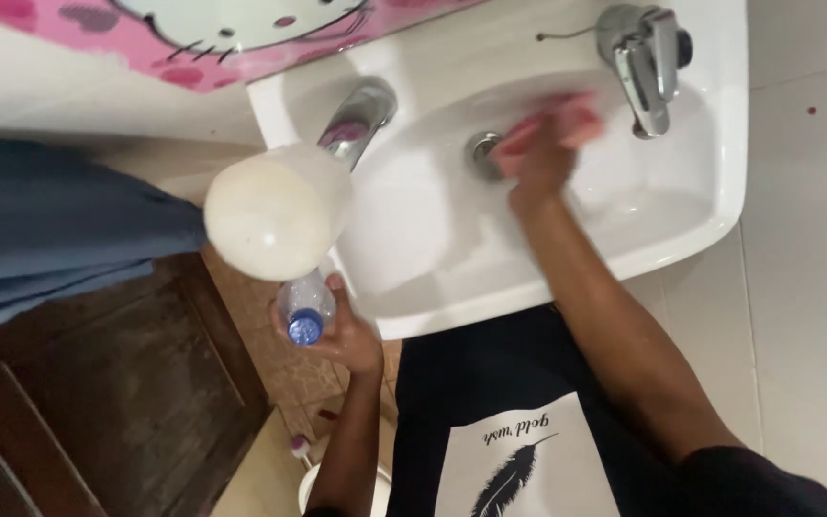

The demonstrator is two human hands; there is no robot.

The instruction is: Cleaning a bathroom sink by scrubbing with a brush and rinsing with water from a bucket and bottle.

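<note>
White sink (pixel 691 225), tiled wall — right hand (pixel 540 153) clenched on pink cloth (pixel 567 120) (blurred) by drain (pixel 480 151); left hand (pixel 342 335) grasps clear bottle (pixel 306 306). Best: firm circular strokes, bottle upright.

One view only, and it sits on the person's head, looking almost straight down. It faces a white sink (pixel 720 182) up close, the basin filling the upper middle, both forearms reaching in from below. Floor tiles run along the right. The far hand looks smeared, probably motion blur, so fine detail there is lost.
</note>
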